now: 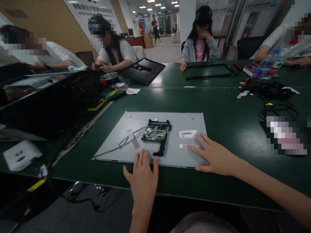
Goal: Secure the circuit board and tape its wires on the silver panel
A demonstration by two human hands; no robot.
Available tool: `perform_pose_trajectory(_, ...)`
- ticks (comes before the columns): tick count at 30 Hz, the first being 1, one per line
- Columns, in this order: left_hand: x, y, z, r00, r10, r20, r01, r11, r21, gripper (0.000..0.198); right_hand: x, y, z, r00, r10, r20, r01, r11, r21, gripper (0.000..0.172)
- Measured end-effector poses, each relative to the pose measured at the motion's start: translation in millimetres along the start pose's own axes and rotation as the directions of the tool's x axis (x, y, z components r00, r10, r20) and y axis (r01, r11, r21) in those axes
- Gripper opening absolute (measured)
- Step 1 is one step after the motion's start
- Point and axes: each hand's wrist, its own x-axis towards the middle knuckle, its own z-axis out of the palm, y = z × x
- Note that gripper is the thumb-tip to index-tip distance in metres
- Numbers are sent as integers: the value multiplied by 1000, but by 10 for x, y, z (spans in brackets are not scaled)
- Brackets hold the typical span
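panel (155, 123) lies flat near the tabletop's (218, 106) near edge, board (155, 133) on top. my left hand (143, 178) and right hand (216, 157) rest spread on its near edge, holding nothing. looks like steadying; next needs a grip on the board.

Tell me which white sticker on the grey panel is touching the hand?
The small lower sticker: the right hand has a fingertip on it. The bigger sticker just above lies clear of the fingers on the grey panel.
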Motion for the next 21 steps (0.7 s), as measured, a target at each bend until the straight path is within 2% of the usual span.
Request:
perform_pose_trajectory(6, 139, -170, 12, 996, -77, 52, 78, 997, -1, 44, 259, -103, 50, 999, -31, -24, 31, 999, -22, 81)
perform_pose_trajectory(13, 299, -365, -1, 983, -135, 126, 136, 991, 8, 44, 506, -206, 99, 999, -21, 41, 21, 1000, -20, 84)
perform_pose_trajectory(21, 447, -600, 38, 958, -216, 189, 205, 976, 74, 47, 741, -446, 54, 994, 3, 106, -2, 1000, -6, 85)
